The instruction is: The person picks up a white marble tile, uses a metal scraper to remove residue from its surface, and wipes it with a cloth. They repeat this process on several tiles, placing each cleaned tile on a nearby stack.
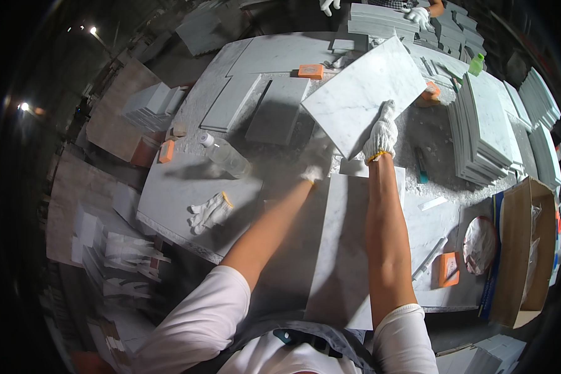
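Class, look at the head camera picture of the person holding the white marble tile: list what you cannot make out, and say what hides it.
- Left hand in a white glove: motion-blurred, so its grip on the white marble tile is unclear.
- Right hand: its fingers lie on top of the tile; anything beneath is hidden.
- Co-worker's gloved hands: cut off by the top edge.
- Brown cardboard box: contents too distorted near the rim.

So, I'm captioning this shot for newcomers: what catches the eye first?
The white marble tile, tilted at centre, gripped by the gloved left hand and right hand. Right of it stands a tall stack of tiles. At left, a spare glove lies beside a plastic bottle.
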`<state>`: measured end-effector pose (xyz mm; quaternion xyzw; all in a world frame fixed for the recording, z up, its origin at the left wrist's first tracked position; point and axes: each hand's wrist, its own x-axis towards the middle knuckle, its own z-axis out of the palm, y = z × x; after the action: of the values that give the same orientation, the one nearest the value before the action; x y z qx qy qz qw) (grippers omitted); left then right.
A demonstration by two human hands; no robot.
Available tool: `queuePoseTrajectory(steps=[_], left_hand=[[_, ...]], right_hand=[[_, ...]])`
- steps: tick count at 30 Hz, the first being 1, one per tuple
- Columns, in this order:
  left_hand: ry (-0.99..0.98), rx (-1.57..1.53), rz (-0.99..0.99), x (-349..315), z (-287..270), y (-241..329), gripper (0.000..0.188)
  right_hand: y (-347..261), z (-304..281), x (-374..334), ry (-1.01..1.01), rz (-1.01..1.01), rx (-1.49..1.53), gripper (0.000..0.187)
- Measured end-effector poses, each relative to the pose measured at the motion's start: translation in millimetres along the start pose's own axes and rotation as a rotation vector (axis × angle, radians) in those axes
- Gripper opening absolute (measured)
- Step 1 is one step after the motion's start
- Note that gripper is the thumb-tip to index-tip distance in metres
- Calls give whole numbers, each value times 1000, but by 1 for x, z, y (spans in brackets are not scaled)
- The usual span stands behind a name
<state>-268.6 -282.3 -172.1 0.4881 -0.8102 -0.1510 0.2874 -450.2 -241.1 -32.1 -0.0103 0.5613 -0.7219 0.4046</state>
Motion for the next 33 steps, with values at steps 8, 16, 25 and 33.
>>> queuePoseTrajectory(steps=[8,16,25,33], left_hand=[[55,1280,414,-35,38,-1,49],[-136,295,112,-41,8,28,55],[-211,533,30,-42,8,43,51],[9,490,108,-43,30,25,41]], right_hand=[[2,8,-6,12,-82,-78,64],[-25,-7,59,-165,-275,-306,58],[-64,-85,156,-321,-189,-393,50],[-24,-122,181,-234,-53,-531,54]])
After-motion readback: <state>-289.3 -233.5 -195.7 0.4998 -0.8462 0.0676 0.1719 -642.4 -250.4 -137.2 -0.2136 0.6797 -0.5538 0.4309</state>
